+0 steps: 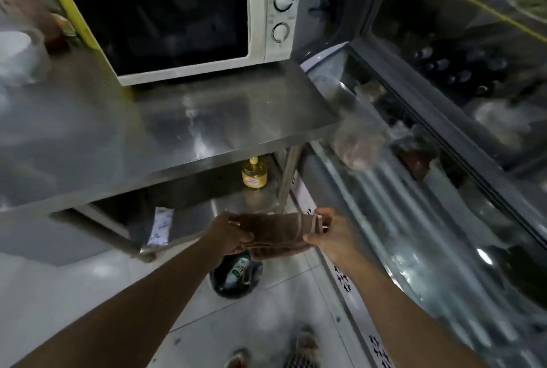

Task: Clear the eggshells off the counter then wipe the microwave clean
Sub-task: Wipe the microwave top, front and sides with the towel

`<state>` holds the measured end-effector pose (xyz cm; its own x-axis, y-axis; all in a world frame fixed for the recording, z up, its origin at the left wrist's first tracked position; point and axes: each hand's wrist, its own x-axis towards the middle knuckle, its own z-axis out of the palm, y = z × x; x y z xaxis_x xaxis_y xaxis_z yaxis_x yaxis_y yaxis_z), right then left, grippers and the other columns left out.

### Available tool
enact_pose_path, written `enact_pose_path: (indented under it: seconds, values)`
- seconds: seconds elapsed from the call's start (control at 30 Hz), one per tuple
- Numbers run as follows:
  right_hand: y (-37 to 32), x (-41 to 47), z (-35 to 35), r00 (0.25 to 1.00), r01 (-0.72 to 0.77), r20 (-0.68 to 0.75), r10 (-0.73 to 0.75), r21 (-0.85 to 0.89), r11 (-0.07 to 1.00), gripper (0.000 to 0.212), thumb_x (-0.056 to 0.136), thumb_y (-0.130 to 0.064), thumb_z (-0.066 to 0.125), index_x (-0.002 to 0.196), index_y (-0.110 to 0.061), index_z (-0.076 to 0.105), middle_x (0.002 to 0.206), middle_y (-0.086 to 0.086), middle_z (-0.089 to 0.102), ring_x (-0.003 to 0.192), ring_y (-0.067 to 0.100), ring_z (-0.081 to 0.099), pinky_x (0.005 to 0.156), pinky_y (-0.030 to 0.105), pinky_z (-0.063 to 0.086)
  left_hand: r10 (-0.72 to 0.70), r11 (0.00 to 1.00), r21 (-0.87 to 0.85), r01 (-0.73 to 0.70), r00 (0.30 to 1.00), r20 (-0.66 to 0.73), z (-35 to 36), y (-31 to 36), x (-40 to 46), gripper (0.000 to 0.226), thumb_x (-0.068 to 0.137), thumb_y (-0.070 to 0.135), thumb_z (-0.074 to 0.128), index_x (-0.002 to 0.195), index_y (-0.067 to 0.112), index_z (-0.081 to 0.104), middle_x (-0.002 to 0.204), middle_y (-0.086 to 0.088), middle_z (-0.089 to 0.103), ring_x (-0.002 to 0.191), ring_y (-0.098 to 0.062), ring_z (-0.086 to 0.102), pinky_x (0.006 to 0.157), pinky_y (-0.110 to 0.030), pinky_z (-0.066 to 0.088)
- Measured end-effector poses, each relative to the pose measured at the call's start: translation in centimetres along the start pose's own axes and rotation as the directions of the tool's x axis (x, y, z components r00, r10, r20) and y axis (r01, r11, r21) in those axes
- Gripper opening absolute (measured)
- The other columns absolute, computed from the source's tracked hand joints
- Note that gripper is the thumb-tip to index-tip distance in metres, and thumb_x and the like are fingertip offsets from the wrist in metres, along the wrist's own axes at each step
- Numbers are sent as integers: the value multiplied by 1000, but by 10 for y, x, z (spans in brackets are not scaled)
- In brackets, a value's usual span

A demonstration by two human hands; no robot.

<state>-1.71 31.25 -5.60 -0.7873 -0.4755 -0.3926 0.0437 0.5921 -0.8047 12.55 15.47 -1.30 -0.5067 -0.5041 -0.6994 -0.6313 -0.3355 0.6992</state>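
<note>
A white microwave [177,21] with a dark door and two round dials stands at the back of the steel counter [207,127]. No eggshells show on the counter top. Below the counter's front edge I hold a folded brown cloth [278,234] with pale stripes between both hands. My left hand [231,234] grips its left end and my right hand [331,234] pinches its right end. The cloth hangs above a dark bin [236,276] on the floor that holds a green can and other rubbish.
A yellow bottle [254,175] stands on the lower shelf under the counter, near a white packet [159,225]. A glass-topped display chiller [414,190] runs along the right. White containers [17,53] sit at the counter's left. My feet [296,350] stand on pale floor tiles.
</note>
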Motion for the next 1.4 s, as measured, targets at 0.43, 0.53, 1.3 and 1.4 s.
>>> enact_pose_path:
  seconds: [0.43, 0.53, 1.3, 1.4]
  values:
    - [69, 164, 42, 987, 130, 112, -119, -98, 987, 42, 63, -2, 80, 93, -20, 57, 89, -2, 63, 86, 18, 62, 71, 23, 47, -116, 943, -332, 11, 948, -297, 53, -52, 162, 42, 74, -15, 66, 114, -3, 56, 98, -22, 60, 90, -34, 59, 86, -49, 50]
    - [95, 198, 67, 988, 129, 105, -117, -117, 985, 42, 65, 0, 79, 97, -15, 58, 93, 2, 64, 91, 24, 63, 74, 28, 51, -119, 930, -367, -3, 943, -309, 56, -74, 210, 43, 74, -18, 64, 114, -5, 56, 98, -24, 60, 90, -39, 59, 89, -54, 47]
    - [252, 432, 272, 935, 345, 9, -356, -268, 899, 36, 83, -3, 62, 118, -9, 56, 115, 10, 62, 104, 24, 60, 80, 24, 44, 121, 985, -62, -161, 900, -420, 44, -213, 554, 42, 74, -3, 67, 114, 12, 65, 107, -12, 68, 98, -28, 65, 88, -42, 54]
    - [262, 450, 286, 930, 359, 35, -367, -311, 880, 41, 84, 0, 58, 123, -9, 52, 121, 11, 57, 109, 24, 56, 84, 23, 42, 194, 981, 81, -177, 887, -419, 44, -219, 574, 44, 76, 3, 63, 118, 16, 63, 110, -6, 69, 99, -24, 65, 88, -37, 55]
